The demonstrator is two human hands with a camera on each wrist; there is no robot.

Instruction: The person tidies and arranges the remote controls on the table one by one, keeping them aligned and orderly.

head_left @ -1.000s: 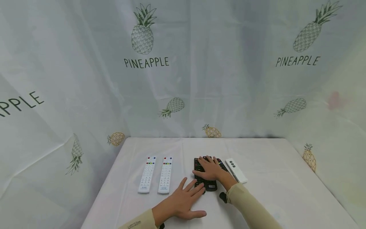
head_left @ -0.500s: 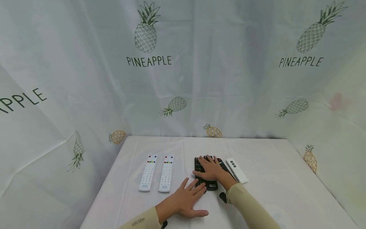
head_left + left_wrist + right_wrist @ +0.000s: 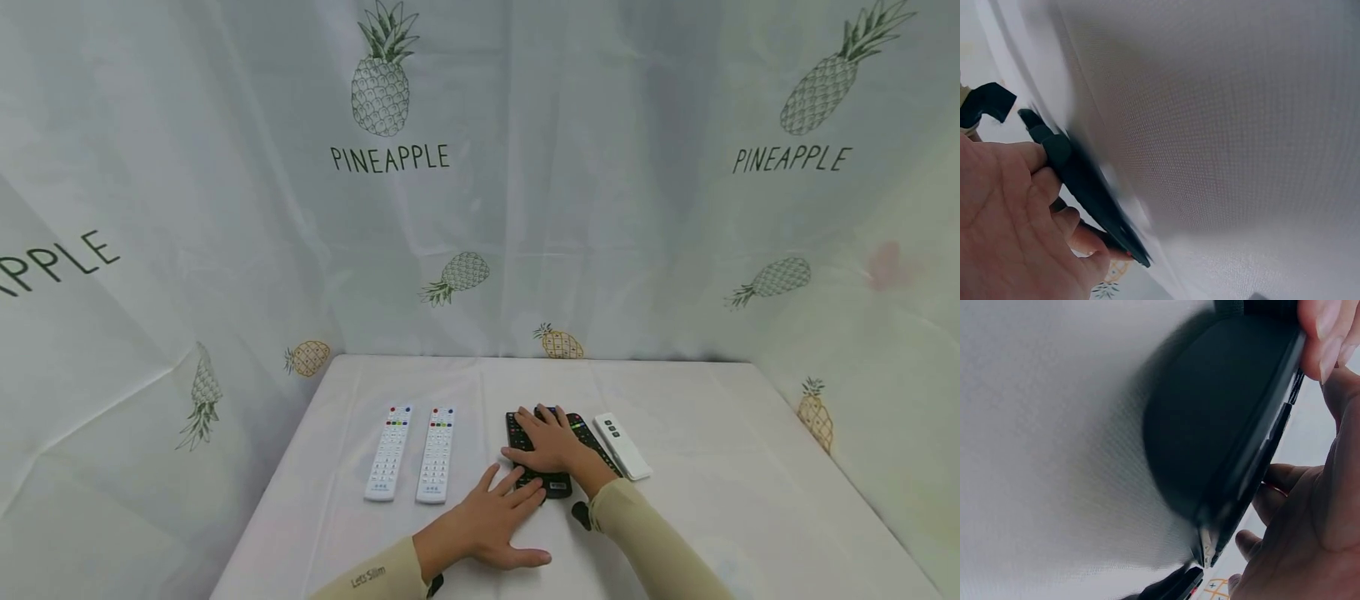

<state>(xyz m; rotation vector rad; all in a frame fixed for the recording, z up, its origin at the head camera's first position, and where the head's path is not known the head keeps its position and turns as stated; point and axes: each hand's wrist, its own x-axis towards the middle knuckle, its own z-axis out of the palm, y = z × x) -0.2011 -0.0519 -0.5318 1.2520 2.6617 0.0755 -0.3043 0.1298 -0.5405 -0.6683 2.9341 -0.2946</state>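
Several black remote controls lie side by side right of the middle of the white table. My right hand (image 3: 551, 446) rests on them with fingers spread, hiding much of the middle remote (image 3: 557, 487). Fingertips of my left hand (image 3: 495, 525) touch the lower end of the leftmost black remote (image 3: 516, 432), its thumb pointing right over the cloth. The slanted black remote (image 3: 592, 440) shows beside my right wrist. In the left wrist view a dark remote edge (image 3: 1094, 187) lies against those fingers. The right wrist view has a rounded dark end (image 3: 1210, 419) close up.
Two white remotes (image 3: 388, 454) with coloured buttons lie parallel on the left. A shorter white remote (image 3: 622, 447) sits slanted, right of the black ones. Behind the table (image 3: 690, 417) hangs a curtain (image 3: 615, 208) printed with pineapples.
My left hand has shifted slightly right, and the leftmost black remote has turned a little, its top now leaning left. My right hand stays on the remotes. The head view has shifted slightly.
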